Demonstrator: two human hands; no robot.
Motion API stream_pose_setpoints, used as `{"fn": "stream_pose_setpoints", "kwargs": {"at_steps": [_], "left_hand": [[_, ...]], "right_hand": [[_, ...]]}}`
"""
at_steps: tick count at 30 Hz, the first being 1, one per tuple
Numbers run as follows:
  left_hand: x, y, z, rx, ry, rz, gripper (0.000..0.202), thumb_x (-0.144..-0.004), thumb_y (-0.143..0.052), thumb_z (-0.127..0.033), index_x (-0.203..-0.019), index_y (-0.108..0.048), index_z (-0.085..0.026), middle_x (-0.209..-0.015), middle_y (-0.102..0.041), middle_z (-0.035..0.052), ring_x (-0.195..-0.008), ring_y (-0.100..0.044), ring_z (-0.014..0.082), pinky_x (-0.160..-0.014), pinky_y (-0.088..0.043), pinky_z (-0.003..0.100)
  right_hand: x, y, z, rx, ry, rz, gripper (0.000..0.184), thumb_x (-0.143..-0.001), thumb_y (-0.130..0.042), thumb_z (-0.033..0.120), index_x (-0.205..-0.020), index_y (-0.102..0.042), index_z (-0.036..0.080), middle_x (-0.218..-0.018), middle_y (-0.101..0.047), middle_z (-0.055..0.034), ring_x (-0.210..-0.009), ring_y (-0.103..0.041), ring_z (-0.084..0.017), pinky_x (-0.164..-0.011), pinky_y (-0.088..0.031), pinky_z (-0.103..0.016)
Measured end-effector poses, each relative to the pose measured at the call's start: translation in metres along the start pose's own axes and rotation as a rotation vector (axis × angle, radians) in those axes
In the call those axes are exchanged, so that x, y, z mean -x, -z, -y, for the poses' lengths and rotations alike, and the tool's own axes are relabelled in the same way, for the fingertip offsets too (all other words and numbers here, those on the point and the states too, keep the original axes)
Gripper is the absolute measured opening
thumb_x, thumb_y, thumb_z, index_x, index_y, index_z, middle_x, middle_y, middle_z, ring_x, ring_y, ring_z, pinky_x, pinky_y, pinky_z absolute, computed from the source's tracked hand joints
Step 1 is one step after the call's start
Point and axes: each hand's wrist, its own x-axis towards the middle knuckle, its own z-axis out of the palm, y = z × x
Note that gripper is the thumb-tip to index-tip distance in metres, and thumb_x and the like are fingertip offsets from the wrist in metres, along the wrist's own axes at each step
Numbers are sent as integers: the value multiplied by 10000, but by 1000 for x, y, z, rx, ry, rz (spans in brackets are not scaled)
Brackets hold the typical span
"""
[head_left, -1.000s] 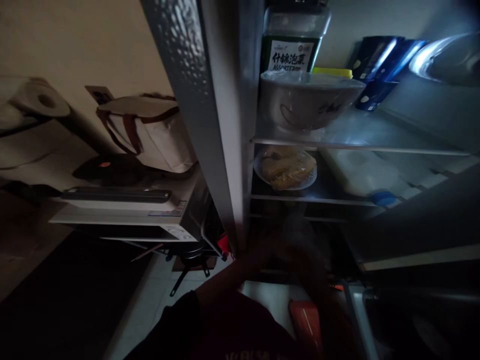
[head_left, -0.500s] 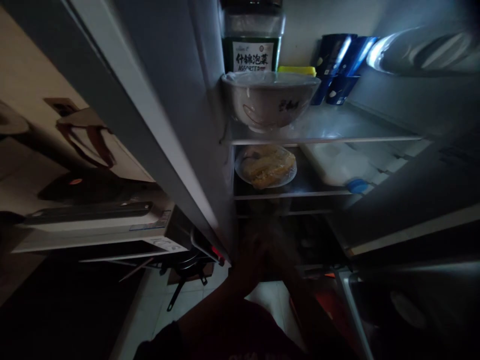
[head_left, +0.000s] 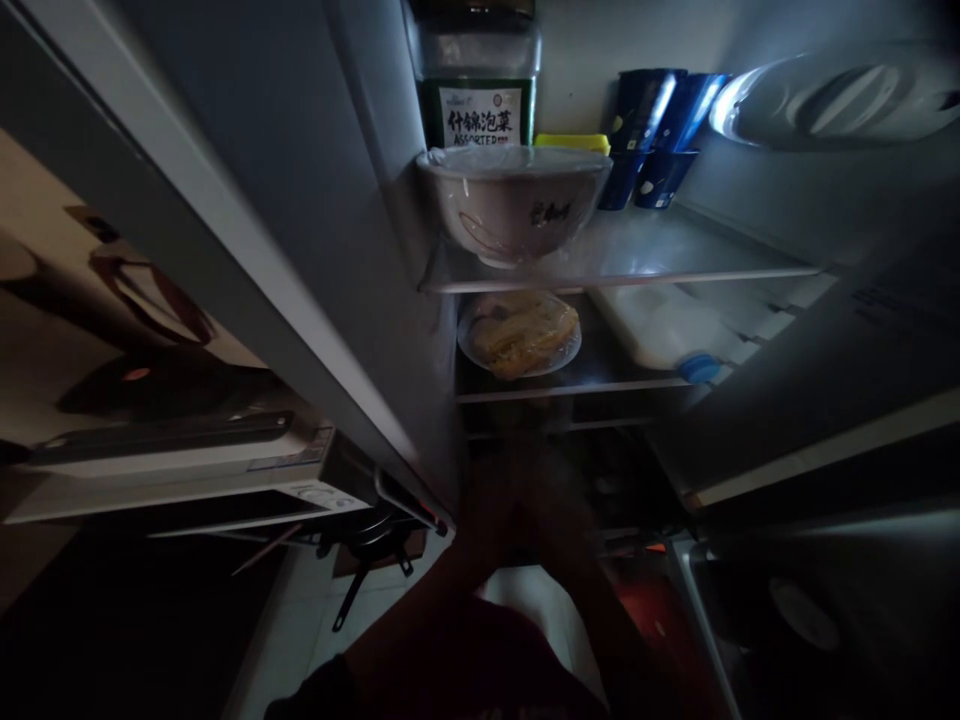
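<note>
Both my arms reach into the dark lower part of an open fridge. My left hand [head_left: 491, 505] and my right hand [head_left: 553, 505] are close together below the shelves, dim and blurred. Their fingers cannot be made out, nor whether anything is between them. Just above them, on the lower shelf, lies a plate of yellowish food [head_left: 521, 335] under plastic wrap. On the shelf over that stands a white bowl [head_left: 510, 205] covered with cling film.
Behind the bowl are a pickle jar [head_left: 480, 110], a yellow lid [head_left: 574, 143] and several blue cups [head_left: 651, 110]. A white jug with a blue cap [head_left: 699, 368] lies at right. The fridge door [head_left: 810, 440] stands right; a microwave [head_left: 187, 480] and pan [head_left: 367, 545] are left.
The view has shifted slightly, so the shelves and their contents sit a little further left. My hands stay low inside the fridge, still close together.
</note>
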Motion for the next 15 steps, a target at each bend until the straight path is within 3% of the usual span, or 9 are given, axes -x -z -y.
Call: {"fn": "stream_pose_setpoints", "kwargs": {"at_steps": [3, 5, 7, 9, 11, 13, 15], "left_hand": [[5, 12, -12, 108, -14, -18, 393, -873, -477, -252, -1255, -566, -237, -1267, -602, 106, -1167, -529, 259, -945, -442, 436], [13, 21, -18, 186, -24, -7, 228, -854, -499, -248, -965, -697, -234, -977, -692, 70, -964, -604, 235, -808, -482, 384], [23, 31, -24, 268, 27, -16, 153, -802, -545, -226, -723, -676, -213, -752, -658, 31, -758, -599, 185, -681, -478, 318], [33, 40, -28, 389, 116, -112, 82, -741, -571, -195, -706, -644, -211, -727, -624, 10, -657, -558, 142, -586, -453, 259], [39, 48, -30, 496, 167, -282, 129, -699, -574, -188, -798, -646, -228, -792, -619, 8, -634, -537, 127, -532, -429, 234], [41, 55, -30, 552, 82, -446, 181, -679, -577, -197, -842, -641, -244, -798, -607, 5, -597, -515, 119, -489, -398, 225], [38, 64, -31, 568, -91, -566, 164, -673, -599, -203, -830, -631, -240, -738, -582, -7, -568, -502, 117, -486, -389, 226]], "right_hand": [[26, 19, 7, 0, -47, -43, 295, -923, -511, 336, -1179, -611, 230, -1164, -640, -90, -1046, -601, -237, -910, -510, -459], [41, 31, 12, 0, -54, -54, 324, -913, -538, 394, -1166, -595, 199, -1163, -627, -92, -1005, -609, -217, -879, -522, -452], [53, 41, 18, -4, -59, -66, 334, -913, -531, 433, -1142, -598, 200, -1151, -628, -85, -968, -615, -197, -847, -536, -417], [61, 51, 21, -8, -62, -85, 307, -920, -506, 443, -1119, -623, 240, -1104, -655, -72, -945, -625, -201, -817, -551, -401], [65, 58, 24, -12, -62, -108, 277, -922, -472, 429, -1086, -662, 310, -1023, -689, -56, -941, -640, -231, -786, -568, -410], [63, 60, 28, -20, -46, -127, 290, -915, -438, 393, -1049, -692, 351, -965, -705, -53, -949, -651, -257, -761, -583, -413], [54, 56, 33, -32, -7, -129, 306, -910, -421, 348, -988, -717, 345, -947, -708, -46, -943, -659, -242, -759, -587, -371]]}}
